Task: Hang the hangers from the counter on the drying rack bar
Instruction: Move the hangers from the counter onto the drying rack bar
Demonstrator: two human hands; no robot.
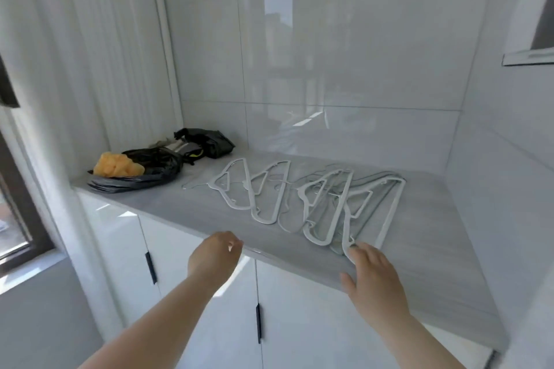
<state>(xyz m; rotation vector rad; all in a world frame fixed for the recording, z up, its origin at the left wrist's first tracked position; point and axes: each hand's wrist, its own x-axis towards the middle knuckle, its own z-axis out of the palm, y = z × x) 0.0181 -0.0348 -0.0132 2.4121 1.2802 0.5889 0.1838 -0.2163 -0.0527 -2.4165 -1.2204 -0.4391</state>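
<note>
1. The white plastic clothes hangers (311,201) lie flat in an overlapping row on the grey stone-look counter (419,249), just beyond the fingertips.
2. The right hand (374,281) is nearer, fingers spread, tips touching the nearest hanger's end.
3. The left hand (214,257) hovers at the counter edge, fingers loosely curled, empty.
4. The hangers' long axes run away from the fingers.
</note>
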